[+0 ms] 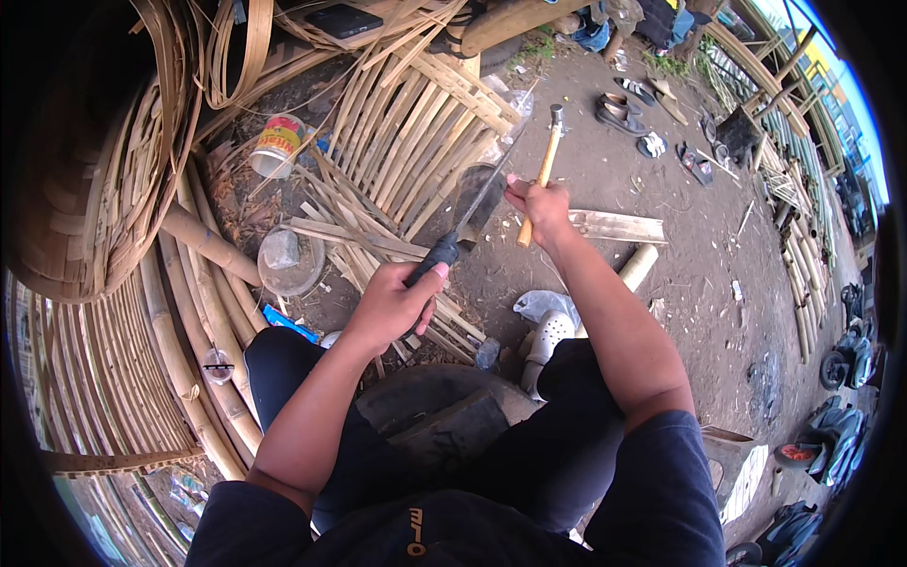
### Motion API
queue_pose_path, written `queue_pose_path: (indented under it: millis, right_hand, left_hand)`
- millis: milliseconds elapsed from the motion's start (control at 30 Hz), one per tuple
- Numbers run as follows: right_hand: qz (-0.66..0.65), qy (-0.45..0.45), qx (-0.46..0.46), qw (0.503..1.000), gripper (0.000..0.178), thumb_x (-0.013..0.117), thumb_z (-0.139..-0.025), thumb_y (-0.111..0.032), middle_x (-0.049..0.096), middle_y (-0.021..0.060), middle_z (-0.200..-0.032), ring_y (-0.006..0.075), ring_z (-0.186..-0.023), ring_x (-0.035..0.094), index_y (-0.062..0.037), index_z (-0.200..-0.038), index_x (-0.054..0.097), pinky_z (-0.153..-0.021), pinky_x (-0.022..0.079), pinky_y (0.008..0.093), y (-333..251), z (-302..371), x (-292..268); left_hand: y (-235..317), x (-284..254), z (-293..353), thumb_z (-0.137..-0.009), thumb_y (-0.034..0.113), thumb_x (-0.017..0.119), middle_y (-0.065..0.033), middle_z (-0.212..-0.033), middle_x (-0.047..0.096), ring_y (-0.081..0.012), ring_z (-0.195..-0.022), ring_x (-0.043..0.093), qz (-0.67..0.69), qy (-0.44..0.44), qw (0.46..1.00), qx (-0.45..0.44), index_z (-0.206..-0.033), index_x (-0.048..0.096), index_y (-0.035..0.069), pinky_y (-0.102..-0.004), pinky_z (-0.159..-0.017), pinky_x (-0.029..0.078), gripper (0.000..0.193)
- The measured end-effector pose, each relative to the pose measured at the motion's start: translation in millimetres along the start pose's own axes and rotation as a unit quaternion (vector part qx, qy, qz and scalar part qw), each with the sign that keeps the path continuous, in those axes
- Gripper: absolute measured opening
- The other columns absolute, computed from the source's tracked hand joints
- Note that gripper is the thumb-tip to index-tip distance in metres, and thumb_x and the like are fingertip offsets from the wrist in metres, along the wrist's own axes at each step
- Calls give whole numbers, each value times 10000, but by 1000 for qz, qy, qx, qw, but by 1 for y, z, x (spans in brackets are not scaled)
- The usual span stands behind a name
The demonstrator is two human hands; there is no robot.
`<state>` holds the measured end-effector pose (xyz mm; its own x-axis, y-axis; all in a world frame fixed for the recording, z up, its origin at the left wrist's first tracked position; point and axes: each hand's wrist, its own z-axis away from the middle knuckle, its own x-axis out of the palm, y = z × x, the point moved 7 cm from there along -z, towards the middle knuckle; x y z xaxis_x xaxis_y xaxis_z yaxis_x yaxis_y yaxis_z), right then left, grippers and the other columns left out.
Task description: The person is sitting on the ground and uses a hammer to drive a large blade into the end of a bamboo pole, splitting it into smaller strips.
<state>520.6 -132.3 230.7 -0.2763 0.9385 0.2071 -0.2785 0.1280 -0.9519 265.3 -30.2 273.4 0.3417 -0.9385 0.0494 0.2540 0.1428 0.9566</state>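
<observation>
My left hand (402,300) is wrapped round the black handle of a long, thin-bladed knife (484,192). Its narrow blade points up and away to the right, over the ground. In my right hand (540,210) is a hammer (549,151) with a pale wooden handle, its metal head up. The fingertips of that hand are close to the blade; whether they touch it I cannot tell. Beyond the blade lies a lattice of split bamboo strips (397,142), with loose bamboo slats (364,231) nearer to me.
Bamboo poles (194,331) and a slatted bamboo platform (90,364) flank my left. A labelled bucket (277,146) and a clear round tub (291,262) stand on the dirt. Sandals and shoes (619,113) lie far right. Motorbikes (831,439) stand at the right edge.
</observation>
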Motion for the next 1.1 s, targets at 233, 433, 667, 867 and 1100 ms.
queue_pose_path:
  millis: [233,433,667,867,1100]
  right_hand:
    - [-5,-3,1,1000,359,737,-786,-17,592,225,-964,279,-850,656,170,-941,473,-771,599,314,2,0,0]
    - [-10,-12,-4,1000,364,741,-789,-36,601,235,-946,281,-832,660,177,-924,478,-781,598,317,3,-2,-1]
    - [40,20,-38,998,356,642,-885,-187,593,175,-821,242,-660,652,145,-884,514,-591,611,314,-31,3,-8]
    - [293,1,-111,950,369,595,-923,-329,496,43,-523,108,-360,453,14,-795,554,-326,378,278,-100,38,-21]
    - [446,53,-282,848,333,715,-797,-272,574,128,-539,184,-468,547,43,-747,619,-488,440,359,-119,57,-49]
  left_hand:
    - [-1,3,-1,-936,326,569,-28,-546,499,-106,-421,450,-4,-6,1000,-12,-781,567,-6,-267,-423,371,367]
    - [-2,3,-3,-935,346,569,-24,-554,496,-101,-425,451,3,-6,1000,-24,-797,575,2,-264,-424,382,370]
    - [0,1,-4,-940,367,560,-27,-629,528,-97,-496,492,7,-6,999,-37,-877,597,-13,-264,-478,424,387]
    - [-5,-8,-7,-945,373,552,-30,-674,548,-105,-565,538,-7,-3,999,-32,-962,605,-37,-271,-546,469,414]
    - [3,-9,-7,-945,351,556,-27,-684,553,-103,-560,540,-2,21,999,-28,-939,603,-32,-270,-551,472,386]
